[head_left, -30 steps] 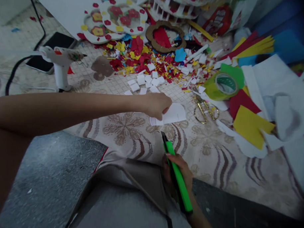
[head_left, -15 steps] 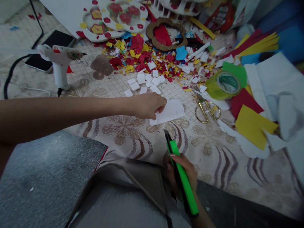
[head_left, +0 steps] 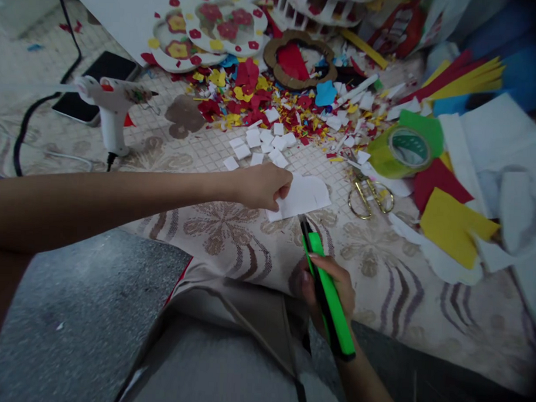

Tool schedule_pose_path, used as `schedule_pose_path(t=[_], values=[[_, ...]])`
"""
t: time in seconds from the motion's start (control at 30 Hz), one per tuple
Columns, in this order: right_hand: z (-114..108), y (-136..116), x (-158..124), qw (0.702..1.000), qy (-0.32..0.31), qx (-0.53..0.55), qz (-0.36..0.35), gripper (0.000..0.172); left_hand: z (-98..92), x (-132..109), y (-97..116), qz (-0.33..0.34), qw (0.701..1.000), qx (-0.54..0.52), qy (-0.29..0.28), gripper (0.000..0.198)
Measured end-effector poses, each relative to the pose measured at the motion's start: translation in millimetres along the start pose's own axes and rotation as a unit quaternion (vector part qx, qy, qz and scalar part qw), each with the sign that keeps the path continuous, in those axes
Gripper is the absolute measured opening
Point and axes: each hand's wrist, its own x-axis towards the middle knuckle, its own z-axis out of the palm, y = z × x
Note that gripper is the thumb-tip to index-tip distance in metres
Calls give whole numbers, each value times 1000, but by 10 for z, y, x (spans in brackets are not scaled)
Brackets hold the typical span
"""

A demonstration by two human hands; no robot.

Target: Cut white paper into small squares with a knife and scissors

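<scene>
My left hand (head_left: 267,186), fingers curled, presses down on the left part of a piece of white paper (head_left: 310,193) that has a rounded right end. The fingertips and whatever lies under them are partly hidden. My right hand (head_left: 333,285) is wrapped around a green utility knife (head_left: 328,294) with a black front. Its blade points up and away from me, close to the paper's near edge; whether it touches cannot be made out. Small white squares (head_left: 265,141) lie just beyond my left hand.
Gold-handled scissors (head_left: 370,199) and a roll of tape (head_left: 404,150) lie to the right, beside a yellow sheet (head_left: 456,225). A glue gun (head_left: 113,110) stands at left near a phone (head_left: 80,107). Colourful scraps (head_left: 254,104) and a brown flower-shaped ring (head_left: 271,54) lie at the back.
The utility knife in my right hand has moved up and forward, bringing its blade to the paper's near edge. My left hand stays on the paper. The view has shifted slightly.
</scene>
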Motion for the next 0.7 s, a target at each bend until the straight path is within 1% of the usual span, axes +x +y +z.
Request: schedule_pose_path(t=[0.13,0.33,0.53,0.7], values=[[10,21,-12,1000,-4,11,8,20,-22,11,25,-13,1000,-1,-6,25],[-10,9,-13,1000,-12,11,-10,25,-53,3,83,-39,999,-4,-14,26],[-5,-2,-2,1000,-16,-5,-9,22,-45,14,62,-33,999,-3,-16,25],[1,-18,24,1000,-14,-6,-6,22,-24,42,17,-25,1000,-6,-19,26]])
